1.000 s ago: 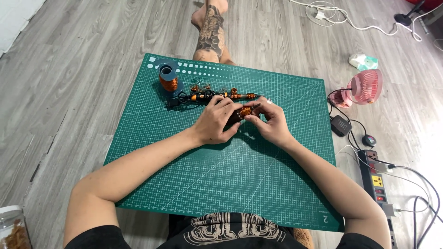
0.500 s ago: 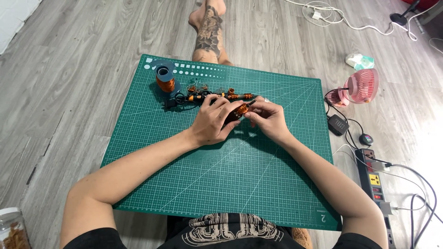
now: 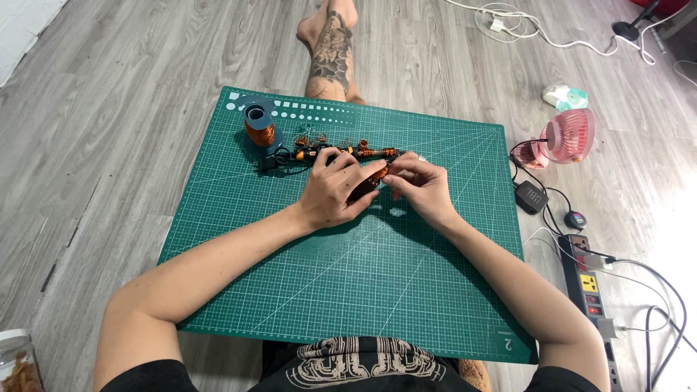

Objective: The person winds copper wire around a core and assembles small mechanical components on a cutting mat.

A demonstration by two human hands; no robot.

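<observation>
While both hands meet at frame centre over the mat (image 3: 348, 290), left hand (image 3: 335, 190) and right hand (image 3: 421, 185) fingers pinch a small copper coil (image 3: 369, 183); it looks light and easily deformed, best gripped by its ends.

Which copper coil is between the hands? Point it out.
The dark copper coil pinched between the left hand and right hand; the other coils lie untouched behind them, by the spool.

Black printed shirt (image 3: 363, 366) (tattooed leg (image 3: 332, 54))

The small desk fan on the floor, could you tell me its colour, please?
Pink fan, in the head view.
</observation>
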